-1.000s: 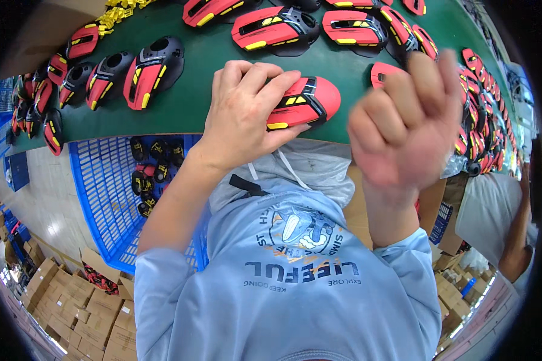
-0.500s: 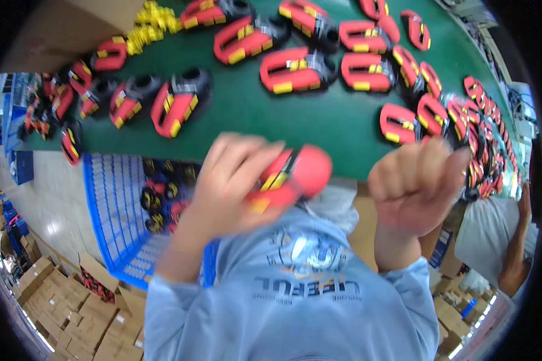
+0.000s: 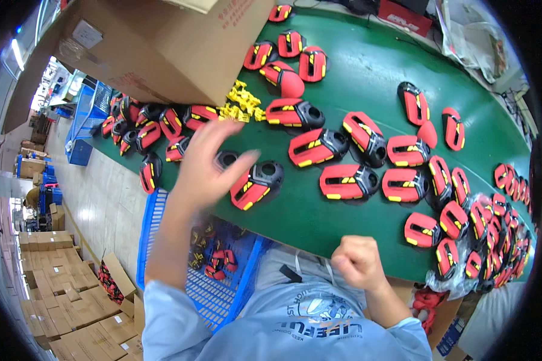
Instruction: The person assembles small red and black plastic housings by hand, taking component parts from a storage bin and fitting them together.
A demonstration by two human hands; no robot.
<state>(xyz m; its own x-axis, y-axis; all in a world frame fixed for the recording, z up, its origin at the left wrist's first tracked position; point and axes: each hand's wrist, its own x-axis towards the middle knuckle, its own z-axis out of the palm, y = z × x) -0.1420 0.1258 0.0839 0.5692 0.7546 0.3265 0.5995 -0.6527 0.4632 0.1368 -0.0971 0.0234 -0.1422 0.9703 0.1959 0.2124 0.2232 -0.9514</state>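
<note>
My left hand [image 3: 209,165] is stretched out over the left part of the green table, slightly blurred. Its thumb stands apart from the fingers and nothing shows in it. Under and beside it lie red and black plastic shells with yellow accents, the closest being a shell [image 3: 256,185] by the thumb. A heap of small yellow plastic pieces [image 3: 242,103] lies just beyond the fingertips. My right hand [image 3: 358,262] is closed in a fist near the table's front edge. Whatever it may hold is hidden by the fingers.
A large cardboard box [image 3: 162,51] stands on the green table [image 3: 295,225] at the back left. More shells crowd the right end, some by clear plastic bags [image 3: 457,271]. Below the front edge is a blue crate [image 3: 223,301] holding parts. Cartons [image 3: 72,295] are stacked on the floor.
My left hand has let go of the red shell and moved outward over the table. My right hand stays closed, now lower and nearer my body. The view has swung left, showing more of the box.
</note>
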